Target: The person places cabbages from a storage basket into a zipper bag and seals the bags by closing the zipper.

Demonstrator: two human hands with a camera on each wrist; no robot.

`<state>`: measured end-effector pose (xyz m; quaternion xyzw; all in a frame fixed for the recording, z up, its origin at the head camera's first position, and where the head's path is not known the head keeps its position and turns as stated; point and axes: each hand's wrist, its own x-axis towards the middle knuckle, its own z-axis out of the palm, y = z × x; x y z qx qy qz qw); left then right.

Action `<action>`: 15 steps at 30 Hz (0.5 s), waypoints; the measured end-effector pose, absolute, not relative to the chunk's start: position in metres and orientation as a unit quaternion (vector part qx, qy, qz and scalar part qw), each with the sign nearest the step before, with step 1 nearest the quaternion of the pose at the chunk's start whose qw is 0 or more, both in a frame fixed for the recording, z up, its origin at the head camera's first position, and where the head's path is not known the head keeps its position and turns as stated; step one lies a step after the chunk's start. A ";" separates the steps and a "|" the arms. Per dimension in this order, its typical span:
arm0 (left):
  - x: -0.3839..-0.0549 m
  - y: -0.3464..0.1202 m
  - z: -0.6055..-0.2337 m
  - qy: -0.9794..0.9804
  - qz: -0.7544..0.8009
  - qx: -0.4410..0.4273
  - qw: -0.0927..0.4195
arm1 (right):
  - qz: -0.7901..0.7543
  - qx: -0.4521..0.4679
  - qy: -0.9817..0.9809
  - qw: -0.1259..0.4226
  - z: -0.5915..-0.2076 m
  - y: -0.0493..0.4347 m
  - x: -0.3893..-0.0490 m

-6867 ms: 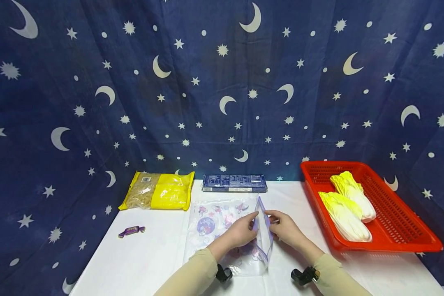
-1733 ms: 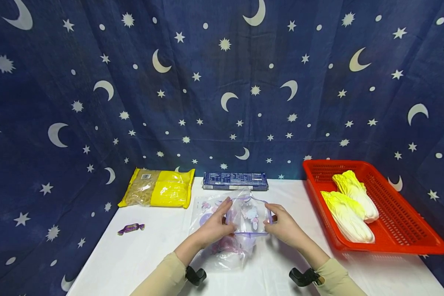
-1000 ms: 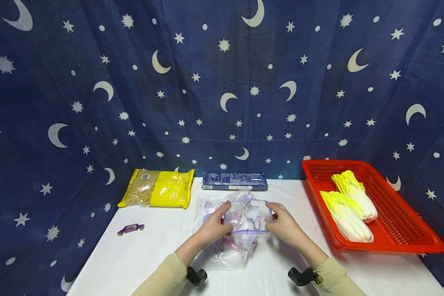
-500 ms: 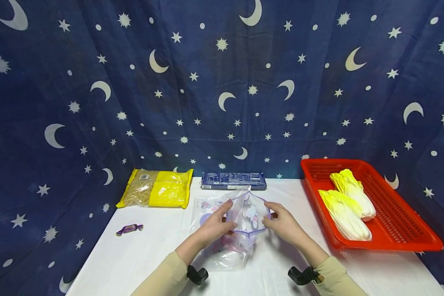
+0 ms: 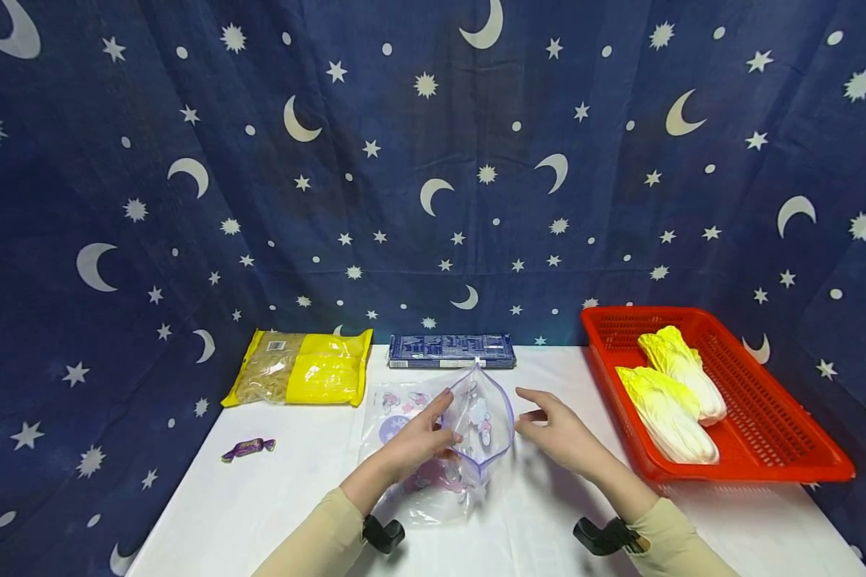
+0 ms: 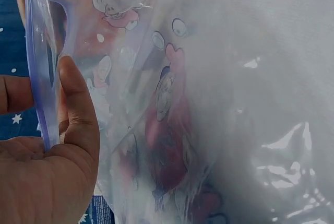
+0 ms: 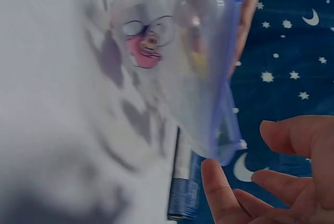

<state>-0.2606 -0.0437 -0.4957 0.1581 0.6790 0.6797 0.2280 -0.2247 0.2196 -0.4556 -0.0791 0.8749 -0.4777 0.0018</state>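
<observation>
A clear zip bag (image 5: pixel 492 421) with a purple-edged mouth and pink cartoon prints lies in the middle of the table, its mouth raised and spread wide. My left hand (image 5: pixel 417 442) pinches the left side of that mouth. The left wrist view shows the thumb and a finger of this hand (image 6: pixel 55 166) on either side of the purple rim (image 6: pixel 42 78). Just right of the bag, my right hand (image 5: pixel 561 433) is free, thumb and fingers spread. In the right wrist view this hand (image 7: pixel 282 182) holds nothing, its fingertips close to the bag's rim (image 7: pixel 224 98).
At right stands a red basket (image 5: pixel 787 465) holding two napa cabbages (image 5: pixel 667 417). A yellow bag of dry food (image 5: pixel 325 369) lies at back left, a blue pack (image 5: pixel 451 351) at back centre. A purple wrapped candy (image 5: pixel 248 449) lies on the white table (image 5: pixel 260 513) at left.
Earlier both hands parted the bag's mouth and held it by its two sides. My right hand has now let go and moved slightly right; the mouth has become rounder. The left keeps its hold.
</observation>
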 end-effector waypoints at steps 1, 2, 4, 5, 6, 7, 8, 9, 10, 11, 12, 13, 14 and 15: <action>-0.260 -0.044 -0.495 0.680 0.679 0.159 0.228 | -0.474 -0.084 0.876 0.001 -0.451 0.221 -0.224; -0.260 -0.044 -0.495 0.681 0.677 0.160 0.228 | -0.470 -0.090 0.878 -0.002 -0.447 0.223 -0.223; -0.259 -0.045 -0.494 0.681 0.676 0.163 0.228 | -0.462 -0.101 0.881 -0.005 -0.438 0.229 -0.222; -0.259 -0.045 -0.494 0.682 0.675 0.164 0.230 | -0.459 -0.104 0.882 -0.005 -0.432 0.232 -0.222; -0.259 -0.046 -0.494 0.681 0.675 0.165 0.231 | -0.454 -0.106 0.885 -0.004 -0.427 0.235 -0.221; -0.259 -0.046 -0.494 0.680 0.675 0.166 0.234 | -0.448 -0.105 0.888 -0.003 -0.421 0.239 -0.220; -0.259 -0.047 -0.494 0.678 0.675 0.167 0.236 | -0.444 -0.104 0.890 -0.001 -0.415 0.243 -0.219; -0.259 -0.047 -0.494 0.677 0.676 0.169 0.239 | -0.440 -0.103 0.892 0.002 -0.409 0.247 -0.218; -0.259 -0.048 -0.495 0.676 0.675 0.170 0.241 | -0.437 -0.101 0.894 0.006 -0.404 0.251 -0.217; -0.259 -0.048 -0.495 0.675 0.675 0.171 0.243 | -0.434 -0.098 0.896 0.010 -0.398 0.256 -0.217; -0.259 -0.049 -0.495 0.674 0.676 0.171 0.245 | -0.431 -0.098 0.897 0.011 -0.393 0.260 -0.217; -0.259 -0.049 -0.495 0.673 0.677 0.171 0.246 | -0.428 -0.099 0.898 0.011 -0.388 0.265 -0.217; -0.259 -0.049 -0.495 0.671 0.678 0.171 0.247 | -0.427 -0.097 0.899 0.014 -0.384 0.271 -0.216; -0.259 -0.048 -0.495 0.670 0.678 0.171 0.247 | -0.423 -0.096 0.901 0.016 -0.379 0.277 -0.217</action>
